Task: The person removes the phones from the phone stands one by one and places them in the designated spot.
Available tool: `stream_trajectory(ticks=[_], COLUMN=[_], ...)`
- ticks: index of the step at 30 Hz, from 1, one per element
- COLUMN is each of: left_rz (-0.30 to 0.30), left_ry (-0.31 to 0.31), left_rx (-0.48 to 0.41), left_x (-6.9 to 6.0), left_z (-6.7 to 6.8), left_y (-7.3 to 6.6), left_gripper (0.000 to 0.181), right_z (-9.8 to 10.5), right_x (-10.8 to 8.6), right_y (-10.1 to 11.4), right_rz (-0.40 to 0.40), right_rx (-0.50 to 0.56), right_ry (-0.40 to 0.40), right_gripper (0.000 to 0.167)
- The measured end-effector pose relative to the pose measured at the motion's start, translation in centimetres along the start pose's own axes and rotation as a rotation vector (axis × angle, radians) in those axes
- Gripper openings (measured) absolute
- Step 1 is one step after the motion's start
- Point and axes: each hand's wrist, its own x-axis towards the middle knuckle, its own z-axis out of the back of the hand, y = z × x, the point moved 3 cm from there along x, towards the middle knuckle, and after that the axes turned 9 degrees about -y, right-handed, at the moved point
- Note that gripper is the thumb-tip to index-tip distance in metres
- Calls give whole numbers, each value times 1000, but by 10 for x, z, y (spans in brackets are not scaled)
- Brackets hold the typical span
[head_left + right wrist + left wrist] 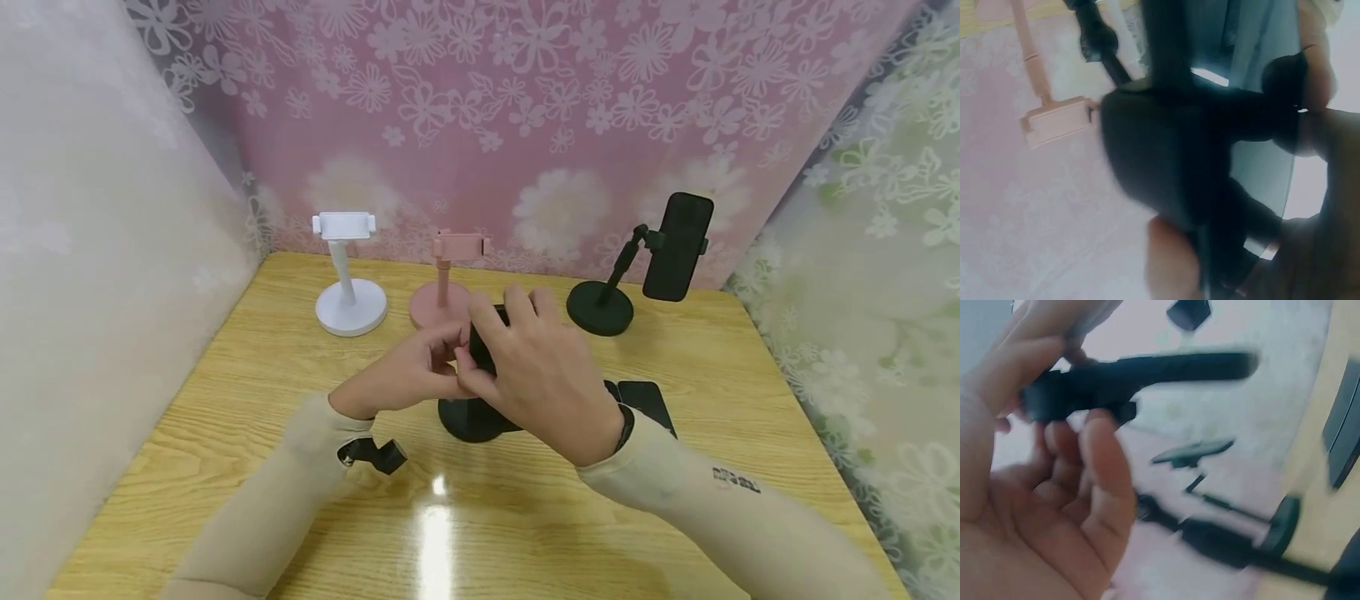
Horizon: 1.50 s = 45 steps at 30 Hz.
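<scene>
Between both hands is a black phone holder with a flat dark slab at it, seen edge-on in the left wrist view. My left hand pinches the holder's side between thumb and fingers. From the right, my right hand grips the slab, its fingers over the top and its thumb low. The holder looms large and blurred in the right wrist view. Below the hands stands a round black base; its jointed arm shows in the left wrist view. The hands hide much of the slab.
Behind, a white stand and a pink stand have unoccupied holders. A black stand at the back right bears an upright black phone. Flat dark phones lie beside my right wrist. Flowered cloth surrounds the wooden table.
</scene>
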Motion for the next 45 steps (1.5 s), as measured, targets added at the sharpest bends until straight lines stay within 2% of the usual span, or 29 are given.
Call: stream_trajectory(ticks=[2,5,7,10,14,19,23,26,33,36,39,45], left_rz=[38,51,31,-26,-75,-61,-37,-55,-216,-225,-201,-159], left_ry=[-28,-98,-137,-179,-221,-261,-256,-249,-381,-379,-378,-365], left_rx=[-77,-73,-25,54,67,49,40,51,297,339,364,336], left_x=[-1,0,2,8,18,31,40,47,50,49,48,48], left_z=[-4,-7,-7,-5,0,7,11,13,15,13,14,15], left_y=[4,9,9,10,14,18,23,26,21,18,18,20], left_gripper=[19,20,17,13,13,13,14,14,18,19,17,15], right_z=[-1,-2,-1,-4,-17,-31,-38,-42,-48,-48,-48,-48], right_x=[1,2,3,5,9,16,21,22,20,19,19,19], right_y=[-3,-6,-7,-10,-20,-33,-40,-46,-58,-59,-57,-55], right_rz=[-22,-78,-111,-110,-64,-54,-48,-45,-65,-65,-63,-62], right_rx=[25,33,26,-3,-18,-25,-35,-24,31,23,12,12], right_ry=[10,30,39,10,-41,-30,-21,-14,3,6,5,2], right_gripper=[48,56,56,47,44,48,51,51,45,45,46,43])
